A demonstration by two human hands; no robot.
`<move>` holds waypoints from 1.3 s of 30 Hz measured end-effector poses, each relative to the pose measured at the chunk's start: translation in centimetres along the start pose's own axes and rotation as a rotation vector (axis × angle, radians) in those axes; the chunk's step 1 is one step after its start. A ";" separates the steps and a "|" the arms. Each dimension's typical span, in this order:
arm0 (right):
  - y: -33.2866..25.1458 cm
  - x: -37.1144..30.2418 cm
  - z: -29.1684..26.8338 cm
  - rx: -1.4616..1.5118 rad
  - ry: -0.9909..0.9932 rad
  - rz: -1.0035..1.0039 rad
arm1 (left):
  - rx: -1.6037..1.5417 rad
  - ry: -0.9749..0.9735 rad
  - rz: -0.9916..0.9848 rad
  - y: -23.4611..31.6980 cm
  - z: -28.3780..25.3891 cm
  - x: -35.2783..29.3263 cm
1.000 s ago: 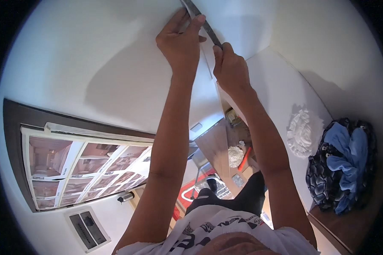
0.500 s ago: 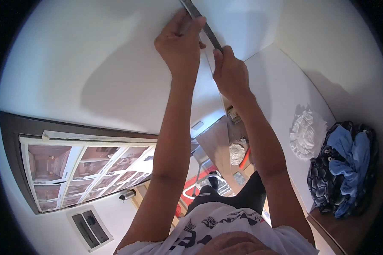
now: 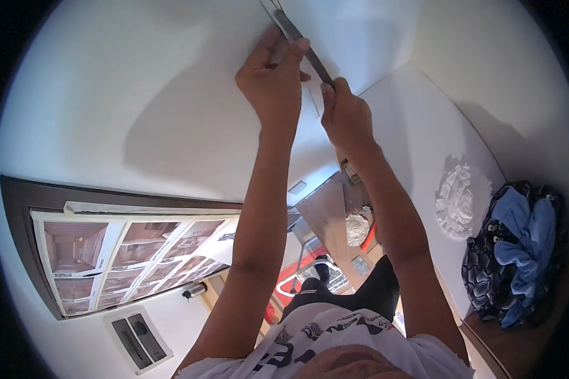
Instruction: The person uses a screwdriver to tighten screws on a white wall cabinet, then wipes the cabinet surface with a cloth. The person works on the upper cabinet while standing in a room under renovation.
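Both my arms reach up toward the pale ceiling or wall surface. A long, narrow, dark grey strip (image 3: 315, 63) slants between my hands, and its kind cannot be made out. My left hand (image 3: 273, 85) is closed on its upper part, thumb along the side, with some fingers hidden behind. Lower down, my right hand (image 3: 348, 117) pinches the strip's lower end between thumb and fingers. Thin wire-like pieces (image 3: 275, 5) show at the strip's upper end, partly cut off by the top edge of the picture.
Far below are a metal-tube frame (image 3: 291, 283), a wooden board (image 3: 322, 215) and a white ruffled thing (image 3: 358, 228). Another white ruffled thing (image 3: 463, 201) is at right, beside blue cloth (image 3: 525, 221) on a dark patterned bundle. A picture-covered panel (image 3: 133, 252) and vent-like panel (image 3: 139, 341) are left.
The strip and both hands sit slightly lower and further right in the picture, showing more of the strip's upper end. The surroundings have shifted slightly too. Both hands keep their grip.
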State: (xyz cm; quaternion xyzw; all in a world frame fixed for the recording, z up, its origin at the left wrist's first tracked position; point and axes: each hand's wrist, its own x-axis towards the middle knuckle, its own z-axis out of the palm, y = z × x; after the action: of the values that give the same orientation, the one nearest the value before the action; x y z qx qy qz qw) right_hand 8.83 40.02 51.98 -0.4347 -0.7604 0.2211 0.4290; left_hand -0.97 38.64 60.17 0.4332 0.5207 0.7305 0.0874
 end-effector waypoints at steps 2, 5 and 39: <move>0.4 -0.3 0.2 0.006 -0.007 0.014 | -0.042 0.018 0.010 -0.7 0.3 -0.7; 0.4 -0.1 0.4 0.013 0.002 0.016 | -0.103 0.032 0.046 -1.0 0.6 -0.7; 2.1 -11.9 -6.6 0.060 -0.079 0.358 | 0.280 -0.075 0.451 -1.9 0.5 -2.7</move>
State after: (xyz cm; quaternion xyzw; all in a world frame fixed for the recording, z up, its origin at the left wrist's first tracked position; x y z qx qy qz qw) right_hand 18.44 30.76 48.53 -0.5409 -0.6801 0.3334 0.3656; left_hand 0.40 38.24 57.19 0.5730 0.5033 0.6358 -0.1191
